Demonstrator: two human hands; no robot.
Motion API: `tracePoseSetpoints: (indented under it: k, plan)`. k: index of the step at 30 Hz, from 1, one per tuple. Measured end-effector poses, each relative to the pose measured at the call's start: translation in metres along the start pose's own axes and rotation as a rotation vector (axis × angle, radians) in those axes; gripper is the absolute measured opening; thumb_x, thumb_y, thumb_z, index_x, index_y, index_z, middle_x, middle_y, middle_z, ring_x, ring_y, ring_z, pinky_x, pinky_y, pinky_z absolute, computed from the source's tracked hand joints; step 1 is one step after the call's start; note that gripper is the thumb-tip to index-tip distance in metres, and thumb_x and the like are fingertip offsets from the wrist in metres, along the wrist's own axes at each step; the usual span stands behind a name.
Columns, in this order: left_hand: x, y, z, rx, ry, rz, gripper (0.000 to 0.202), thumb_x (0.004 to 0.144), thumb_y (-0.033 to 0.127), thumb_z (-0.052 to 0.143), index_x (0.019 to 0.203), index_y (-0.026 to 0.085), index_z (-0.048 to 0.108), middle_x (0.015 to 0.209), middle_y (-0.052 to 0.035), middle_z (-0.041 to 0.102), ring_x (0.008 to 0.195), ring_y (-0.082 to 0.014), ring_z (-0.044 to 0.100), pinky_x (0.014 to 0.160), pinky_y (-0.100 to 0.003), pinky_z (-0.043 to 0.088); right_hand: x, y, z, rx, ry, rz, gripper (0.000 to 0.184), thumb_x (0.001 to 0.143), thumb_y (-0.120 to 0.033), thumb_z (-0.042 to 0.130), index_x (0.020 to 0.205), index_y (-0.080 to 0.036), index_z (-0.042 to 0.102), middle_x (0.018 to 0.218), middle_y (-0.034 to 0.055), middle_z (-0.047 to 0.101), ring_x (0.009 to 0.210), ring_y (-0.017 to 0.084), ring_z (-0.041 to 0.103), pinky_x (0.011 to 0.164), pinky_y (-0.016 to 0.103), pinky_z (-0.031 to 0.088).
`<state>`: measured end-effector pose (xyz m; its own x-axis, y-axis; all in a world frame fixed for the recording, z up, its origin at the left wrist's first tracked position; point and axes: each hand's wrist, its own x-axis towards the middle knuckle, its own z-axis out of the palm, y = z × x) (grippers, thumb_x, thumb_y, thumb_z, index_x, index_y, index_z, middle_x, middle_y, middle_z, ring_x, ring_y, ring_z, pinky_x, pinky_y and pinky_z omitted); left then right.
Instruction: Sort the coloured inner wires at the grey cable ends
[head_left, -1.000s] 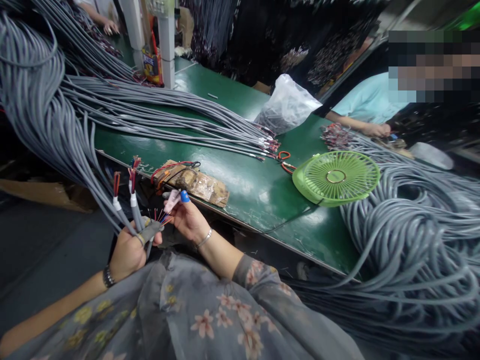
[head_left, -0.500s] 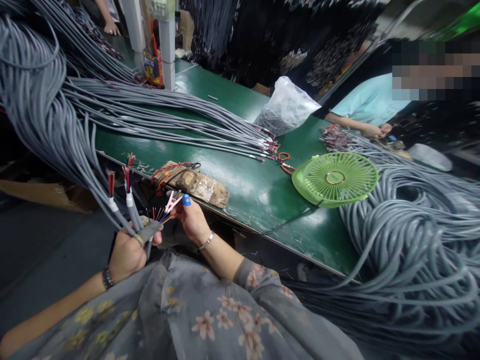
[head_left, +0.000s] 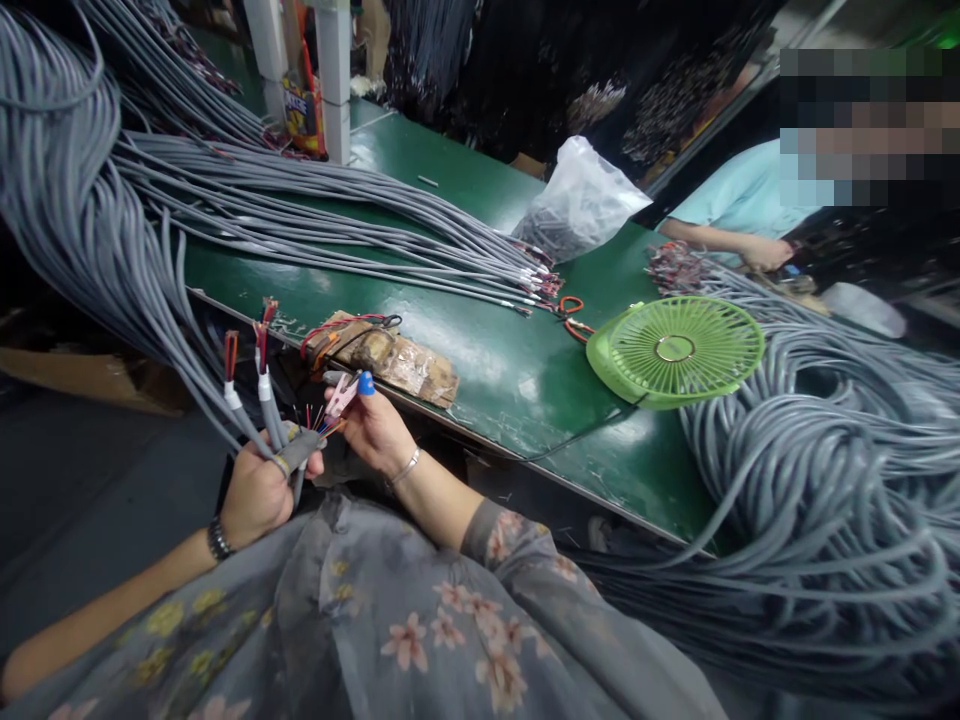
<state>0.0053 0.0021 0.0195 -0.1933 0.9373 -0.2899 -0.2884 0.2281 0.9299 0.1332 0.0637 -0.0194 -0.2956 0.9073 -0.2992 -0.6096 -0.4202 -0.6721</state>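
Observation:
My left hand (head_left: 259, 495) is closed round several grey cable ends (head_left: 264, 405) that stand up from it, each with red and black wires showing at the tip. One stripped cable in that hand fans out thin coloured wires (head_left: 319, 418) toward my right hand. My right hand (head_left: 375, 428) pinches a small pink crocodile clip (head_left: 341, 394) at those wires; its fingertip wears a blue cap. Both hands hover below the near edge of the green table (head_left: 480, 360).
A taped brown block with red and black leads (head_left: 390, 358) lies at the table edge. A green fan (head_left: 675, 350), orange-handled scissors (head_left: 570, 312), a plastic bag (head_left: 581, 205) and long grey cable bundles (head_left: 337, 225) lie beyond. Another person's hand (head_left: 765, 255) works at far right.
The clip in my right hand has stayed at the fanned wires with small shifts. My left hand keeps its grip on the cables. The view has tilted slightly.

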Motion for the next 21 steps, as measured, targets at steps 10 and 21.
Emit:
tracePoseSetpoints:
  k: [10,21]
  plan:
    - [-0.003,-0.014,-0.015,0.021,-0.002,0.089,0.017,0.068,0.030,0.084,0.060,0.019,0.074,0.050,-0.0010,0.067,0.049,-0.0152,0.059,0.051,-0.027,0.047,-0.007,-0.008,0.000,0.027,-0.036,0.064,0.043,0.095,-0.062,0.067,0.089,-0.019,0.070,0.086,0.0038,0.075,0.074,0.015,0.068,0.069,0.027,0.059]
    - [0.001,-0.015,-0.009,0.010,0.036,0.087,0.020,0.067,0.028,0.084,0.055,0.020,0.069,0.048,0.0003,0.064,0.048,-0.0141,0.059,0.051,-0.025,0.050,-0.007,-0.002,-0.006,0.034,-0.025,0.007,0.036,0.093,-0.055,0.073,0.092,-0.019,0.072,0.083,0.0039,0.076,0.076,0.016,0.069,0.072,0.028,0.058]
